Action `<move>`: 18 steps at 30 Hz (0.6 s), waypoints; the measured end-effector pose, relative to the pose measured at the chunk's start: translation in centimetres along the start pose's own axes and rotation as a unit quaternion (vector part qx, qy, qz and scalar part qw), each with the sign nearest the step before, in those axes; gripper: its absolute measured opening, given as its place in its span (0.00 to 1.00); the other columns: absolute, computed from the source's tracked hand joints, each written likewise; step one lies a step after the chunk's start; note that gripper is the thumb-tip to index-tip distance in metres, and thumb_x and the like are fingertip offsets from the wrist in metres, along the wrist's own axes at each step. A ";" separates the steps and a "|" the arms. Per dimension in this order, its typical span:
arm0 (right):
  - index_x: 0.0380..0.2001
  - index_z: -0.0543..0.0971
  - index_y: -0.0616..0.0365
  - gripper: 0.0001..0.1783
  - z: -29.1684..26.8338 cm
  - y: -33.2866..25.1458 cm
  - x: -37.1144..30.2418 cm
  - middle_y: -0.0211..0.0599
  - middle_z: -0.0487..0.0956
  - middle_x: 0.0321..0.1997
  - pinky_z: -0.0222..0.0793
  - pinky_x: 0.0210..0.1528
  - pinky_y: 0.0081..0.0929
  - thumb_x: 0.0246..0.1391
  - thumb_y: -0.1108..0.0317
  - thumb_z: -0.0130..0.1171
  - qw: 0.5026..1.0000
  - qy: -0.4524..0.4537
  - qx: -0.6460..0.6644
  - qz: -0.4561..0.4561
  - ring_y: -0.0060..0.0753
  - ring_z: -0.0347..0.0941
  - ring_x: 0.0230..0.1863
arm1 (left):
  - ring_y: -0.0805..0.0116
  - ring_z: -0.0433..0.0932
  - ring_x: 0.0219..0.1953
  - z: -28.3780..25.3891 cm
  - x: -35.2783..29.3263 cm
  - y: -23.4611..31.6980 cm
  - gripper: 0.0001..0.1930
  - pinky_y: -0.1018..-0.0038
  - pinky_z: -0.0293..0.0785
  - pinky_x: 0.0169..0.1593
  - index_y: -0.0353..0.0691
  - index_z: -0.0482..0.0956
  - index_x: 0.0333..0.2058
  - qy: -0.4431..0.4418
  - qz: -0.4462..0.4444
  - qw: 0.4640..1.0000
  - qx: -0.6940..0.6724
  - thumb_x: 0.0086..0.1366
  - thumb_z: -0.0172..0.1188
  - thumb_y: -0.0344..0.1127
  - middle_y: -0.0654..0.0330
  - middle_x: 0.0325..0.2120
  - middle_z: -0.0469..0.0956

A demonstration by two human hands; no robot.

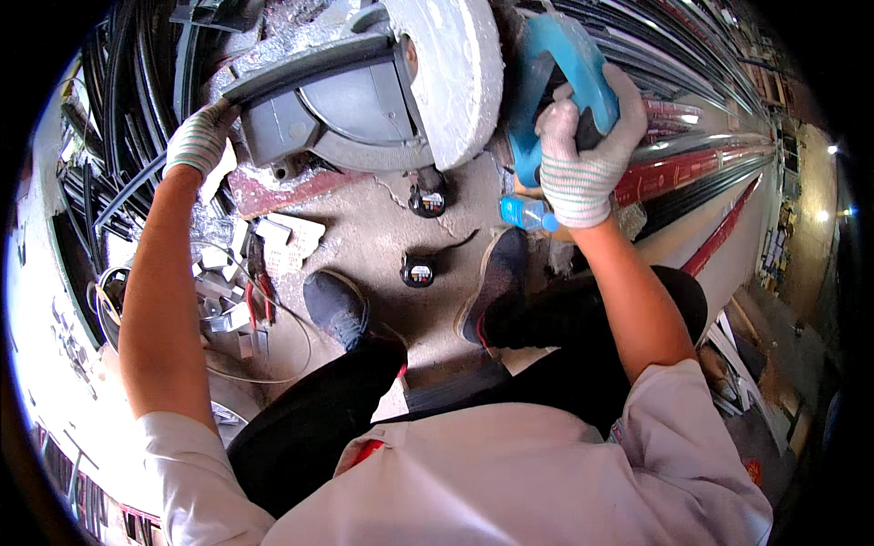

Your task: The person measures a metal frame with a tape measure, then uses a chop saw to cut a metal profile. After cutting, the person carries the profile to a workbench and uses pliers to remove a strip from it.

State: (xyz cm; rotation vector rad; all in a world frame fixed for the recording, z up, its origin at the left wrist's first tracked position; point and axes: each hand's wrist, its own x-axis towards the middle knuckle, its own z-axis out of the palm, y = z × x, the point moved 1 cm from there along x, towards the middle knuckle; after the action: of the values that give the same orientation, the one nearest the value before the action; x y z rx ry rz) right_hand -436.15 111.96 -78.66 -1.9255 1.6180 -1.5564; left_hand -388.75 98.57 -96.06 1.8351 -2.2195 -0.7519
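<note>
A power saw with a grey bed (360, 109), a large pale round guard (460, 82) and a blue handle (569, 55) stands in front of me. My right hand (587, 155), in a white knitted glove with green stripes, is wrapped round the handle. At the bed's left side is my left hand (198, 141), gloved alike, its fingers closed at the end of a dark bar (305, 65). I cannot tell whether that bar is a loose profile or the saw's fence. The left fingertips are partly hidden.
Two tape measures, one by the saw (427, 196) and one between my shoes (418, 270), lie on the floor. A blue-labelled bottle (528, 213) is below my right hand. Red-handled pliers (259, 298) lie among offcuts. Long dark profiles (137, 91) fill the left; wrapped red lengths (683, 173) run right.
</note>
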 end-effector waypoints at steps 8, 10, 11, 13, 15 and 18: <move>0.60 0.67 0.58 0.26 -0.3 -3.5 5.0 0.44 0.76 0.49 0.71 0.53 0.31 0.57 0.74 0.58 0.989 0.005 -0.116 -0.094 0.37 0.74 0.49 | 0.54 0.81 0.52 -0.4 -1.0 -0.4 0.22 0.69 0.70 0.58 0.37 0.78 0.56 -0.069 -0.016 0.996 -0.055 0.73 0.56 0.48 0.48 0.50 0.82; 0.59 0.69 0.60 0.27 -0.7 -4.1 6.9 0.48 0.76 0.53 0.68 0.61 0.34 0.55 0.74 0.59 0.989 0.003 -0.124 -0.086 0.44 0.74 0.56 | 0.53 0.82 0.47 -1.4 -2.4 0.5 0.23 0.67 0.72 0.54 0.40 0.78 0.55 -0.076 -0.023 0.997 -0.014 0.73 0.53 0.51 0.46 0.44 0.83; 0.58 0.69 0.60 0.26 -0.5 -4.5 8.1 0.48 0.77 0.52 0.69 0.59 0.33 0.55 0.73 0.60 0.992 -0.007 -0.108 -0.069 0.44 0.75 0.55 | 0.52 0.82 0.43 -2.1 -3.4 -0.4 0.23 0.65 0.74 0.51 0.41 0.78 0.55 -0.068 -0.028 0.997 0.013 0.73 0.52 0.52 0.46 0.41 0.83; 0.57 0.71 0.57 0.24 -0.4 -4.4 10.1 0.50 0.80 0.47 0.74 0.53 0.35 0.57 0.70 0.59 0.995 -0.006 -0.073 -0.075 0.48 0.79 0.49 | 0.50 0.80 0.36 -3.5 -5.2 0.3 0.23 0.62 0.74 0.45 0.42 0.78 0.53 -0.085 -0.059 0.994 0.029 0.74 0.50 0.54 0.46 0.35 0.82; 0.55 0.73 0.57 0.21 -0.6 -6.0 12.6 0.54 0.81 0.45 0.75 0.52 0.36 0.59 0.66 0.58 0.997 -0.022 -0.078 -0.012 0.50 0.80 0.49 | 0.49 0.78 0.34 -5.7 -7.0 0.7 0.24 0.61 0.73 0.44 0.39 0.79 0.51 -0.095 -0.060 0.993 0.022 0.73 0.50 0.55 0.46 0.33 0.81; 0.51 0.77 0.57 0.19 -0.6 -5.9 17.0 0.57 0.81 0.47 0.75 0.53 0.38 0.60 0.60 0.56 0.993 -0.030 -0.109 0.014 0.53 0.79 0.50 | 0.52 0.79 0.37 -7.4 -9.1 0.5 0.24 0.63 0.74 0.47 0.39 0.79 0.50 -0.108 -0.071 0.991 0.019 0.73 0.51 0.54 0.47 0.37 0.82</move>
State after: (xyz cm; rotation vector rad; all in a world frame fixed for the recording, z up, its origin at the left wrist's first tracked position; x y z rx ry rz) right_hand -435.43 100.85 -64.52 -2.0228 1.8483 -1.3468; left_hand -383.86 105.33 -87.76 2.0368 -2.2601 -0.9841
